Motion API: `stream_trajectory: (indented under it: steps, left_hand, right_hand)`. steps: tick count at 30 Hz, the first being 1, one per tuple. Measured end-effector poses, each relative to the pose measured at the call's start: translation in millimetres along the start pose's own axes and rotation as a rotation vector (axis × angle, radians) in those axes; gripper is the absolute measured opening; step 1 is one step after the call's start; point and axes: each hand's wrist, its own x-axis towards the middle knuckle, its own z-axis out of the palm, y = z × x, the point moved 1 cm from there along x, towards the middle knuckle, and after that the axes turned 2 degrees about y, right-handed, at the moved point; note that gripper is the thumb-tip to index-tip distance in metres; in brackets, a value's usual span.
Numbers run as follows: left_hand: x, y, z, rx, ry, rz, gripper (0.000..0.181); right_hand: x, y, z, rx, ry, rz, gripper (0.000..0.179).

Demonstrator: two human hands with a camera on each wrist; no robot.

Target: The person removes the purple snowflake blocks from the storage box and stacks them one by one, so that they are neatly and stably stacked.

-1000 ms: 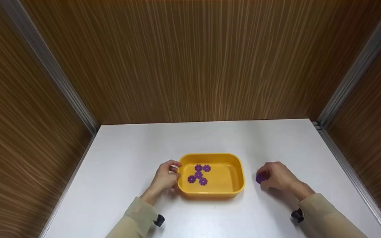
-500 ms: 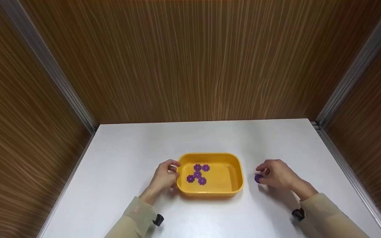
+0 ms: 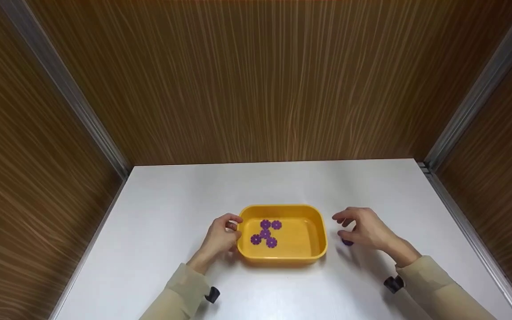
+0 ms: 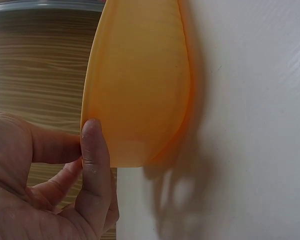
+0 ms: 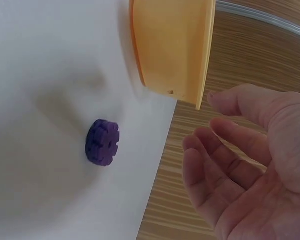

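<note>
My left hand (image 3: 219,235) pinches the left rim of a yellow plastic tray (image 3: 278,258) between thumb and fingers, as the left wrist view also shows. Several flat purple flower-shaped pieces (image 3: 265,234) lie in the tray's left half. Right of the tray, a small stack of purple flower-shaped pieces (image 5: 103,142) rests on the white table. In the head view that stack is partly hidden under my right hand (image 3: 365,229). The fingers and thumb of this hand are spread apart with nothing between them, a short way above the pieces.
The white table (image 3: 171,195) ends at a brown wood-grain back panel (image 3: 274,80). Similar panels (image 3: 38,178) stand at both sides, with metal rails (image 3: 474,226) along their edges. A black wrist band piece (image 3: 394,283) shows at the right sleeve.
My right hand has let go of the purple pieces, its fingers have spread, and it has risen slightly up and left. My left hand stays on the tray's rim.
</note>
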Motion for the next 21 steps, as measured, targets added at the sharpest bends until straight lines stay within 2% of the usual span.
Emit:
stream_trajectory:
  steps: [3,16,21]
  left_hand:
    - [-0.2,-0.4,0.3,0.008,0.001,0.034,0.040]
    - [-0.2,1.3,0.3,0.013,0.003,0.001,0.039]
    - [-0.1,1.6,-0.1,0.019,0.006,0.004,0.039]
  right_hand:
    - [0.6,-1,1,0.006,0.011,-0.024,0.032]
    - [10.7,-18,12,0.051,0.016,-0.036,0.036]
    - [16.4,-26,16,0.058,0.023,-0.072,0.035]
